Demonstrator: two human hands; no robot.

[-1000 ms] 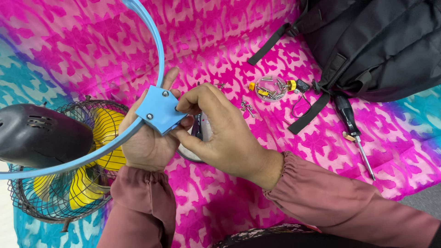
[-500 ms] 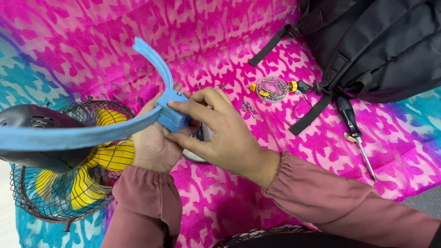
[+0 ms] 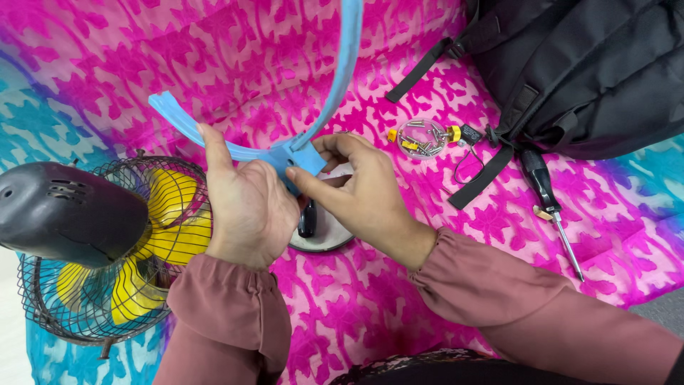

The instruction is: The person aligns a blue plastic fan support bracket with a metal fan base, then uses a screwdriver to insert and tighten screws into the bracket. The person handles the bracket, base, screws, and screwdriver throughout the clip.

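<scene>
My left hand (image 3: 246,207) grips a light blue plastic ring (image 3: 340,78) near its square joint block (image 3: 296,160), thumb stretched along the ring's left arm. My right hand (image 3: 363,192) pinches the same block from the right with its fingertips. The ring curves up out of the top of the view. Under both hands lies a round white and black part (image 3: 324,232), partly hidden. To the left lies a small fan (image 3: 92,249) with a black motor housing, wire cage and yellow blades.
A clear round dish of screws (image 3: 420,137) with yellow bits sits right of the hands, loose screws beside it. A black-handled screwdriver (image 3: 548,203) lies further right. A black backpack (image 3: 591,64) fills the top right. Everything rests on a pink and teal patterned cloth (image 3: 342,306).
The blue ring has been turned over in my hands: its long arc swung from the left, over the fan, to pointing up. My left hand shifted to grip from above.
</scene>
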